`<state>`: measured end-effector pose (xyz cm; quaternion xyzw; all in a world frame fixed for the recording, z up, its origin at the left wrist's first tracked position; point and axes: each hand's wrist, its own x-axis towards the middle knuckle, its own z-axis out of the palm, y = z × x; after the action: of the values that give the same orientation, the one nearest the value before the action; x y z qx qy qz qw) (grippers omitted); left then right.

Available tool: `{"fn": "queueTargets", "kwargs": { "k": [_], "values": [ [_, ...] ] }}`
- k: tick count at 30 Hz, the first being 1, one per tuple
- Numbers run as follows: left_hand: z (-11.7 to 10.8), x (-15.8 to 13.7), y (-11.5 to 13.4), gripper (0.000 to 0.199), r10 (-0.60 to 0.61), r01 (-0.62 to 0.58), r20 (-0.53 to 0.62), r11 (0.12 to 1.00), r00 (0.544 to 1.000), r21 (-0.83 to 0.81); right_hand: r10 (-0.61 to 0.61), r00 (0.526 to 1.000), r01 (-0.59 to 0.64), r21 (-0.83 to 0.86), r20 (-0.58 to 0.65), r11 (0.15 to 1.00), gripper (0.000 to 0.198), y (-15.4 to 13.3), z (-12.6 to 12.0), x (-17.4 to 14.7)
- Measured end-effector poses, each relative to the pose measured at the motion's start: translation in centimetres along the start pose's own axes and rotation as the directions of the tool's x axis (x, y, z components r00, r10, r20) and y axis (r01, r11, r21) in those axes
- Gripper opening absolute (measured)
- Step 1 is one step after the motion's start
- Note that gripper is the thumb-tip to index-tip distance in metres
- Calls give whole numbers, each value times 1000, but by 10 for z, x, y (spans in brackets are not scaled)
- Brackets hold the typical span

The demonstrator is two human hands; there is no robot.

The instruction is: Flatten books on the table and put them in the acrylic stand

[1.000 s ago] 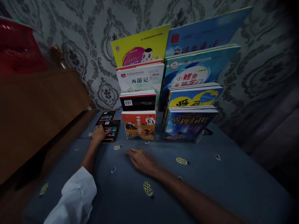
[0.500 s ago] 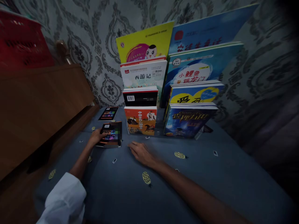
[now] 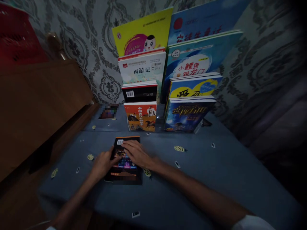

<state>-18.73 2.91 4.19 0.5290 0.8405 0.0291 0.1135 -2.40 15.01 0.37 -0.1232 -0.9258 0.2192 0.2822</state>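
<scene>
A black book (image 3: 126, 172) with a barcode and colourful pictures on its cover lies flat on the blue tablecloth in front of me. My left hand (image 3: 105, 162) holds its left edge, thumb on top of the cover and the other fingers along the side. My right hand (image 3: 137, 154) rests on the book's upper right part, fingers stretched across the cover. Behind it an orange book (image 3: 141, 118) stands upright at the front of the left row of books.
A second dark book (image 3: 108, 111) lies farther back on the patterned tablecloth (image 3: 192, 185). A blue book (image 3: 184, 116) fronts the right row of upright books. At left is a wooden headboard-like panel (image 3: 43, 92) with a red bag (image 3: 21, 35) above it. Patterned wallpaper covers the back.
The black book has moved towards me and to the right with my left hand. My right hand has come from the tablecloth onto its cover. The view has shifted slightly.
</scene>
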Motion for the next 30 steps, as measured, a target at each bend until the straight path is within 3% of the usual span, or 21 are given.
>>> {"fn": "queueTargets", "kwargs": {
  "k": [4,8,14,22,26,30],
  "values": [
    [2,-16,42,42,98,-109,114,990,989,93,25,993,-29,28,118,999,46,-11,5,-5],
    [1,-19,61,34,117,-136,160,984,980,116,66,981,-75,39,184,996,49,-7,-2,-9],
    [2,-18,59,54,107,-123,103,978,989,166,66,982,-59,-49,178,997,47,10,-9,-18],
    [2,-17,56,66,110,-124,84,973,990,193,225,971,-210,-155,84,965,47,49,-39,-53],
    [1,-11,54,58,208,-210,29,966,978,148,256,964,-246,-116,74,962,46,57,-56,-72],
    [9,6,49,67,356,-353,-27,932,934,88,256,964,-250,-84,72,965,46,57,-61,-79]
  ]
}}
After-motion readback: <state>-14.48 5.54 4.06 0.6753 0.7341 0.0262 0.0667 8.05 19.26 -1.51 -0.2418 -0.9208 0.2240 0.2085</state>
